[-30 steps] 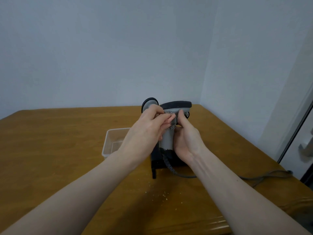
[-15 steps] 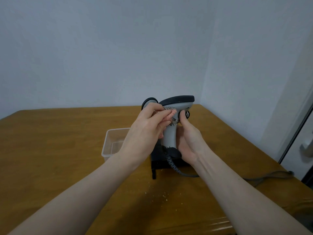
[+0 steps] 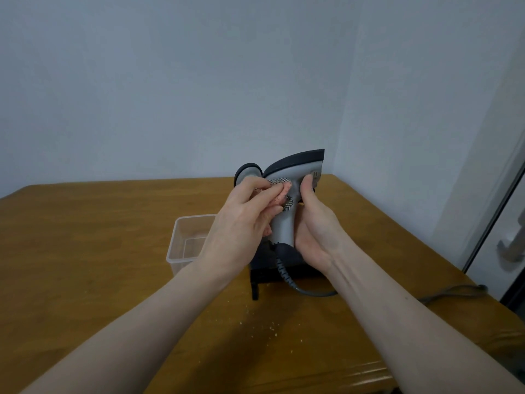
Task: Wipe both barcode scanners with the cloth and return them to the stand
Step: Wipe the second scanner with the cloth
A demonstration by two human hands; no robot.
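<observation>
Cloth pressed to a lifted scanner

Right hand [image 3: 314, 231] grips the grey, dark-topped barcode scanner [image 3: 292, 183]; left hand [image 3: 244, 223] pinches the small checked cloth [image 3: 279, 182] against it.

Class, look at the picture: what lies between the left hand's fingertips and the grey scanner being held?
In the head view, a small checked cloth lies between the left hand and the scanner.

Soft even light, faint shadows, wide-angle edges
</observation>
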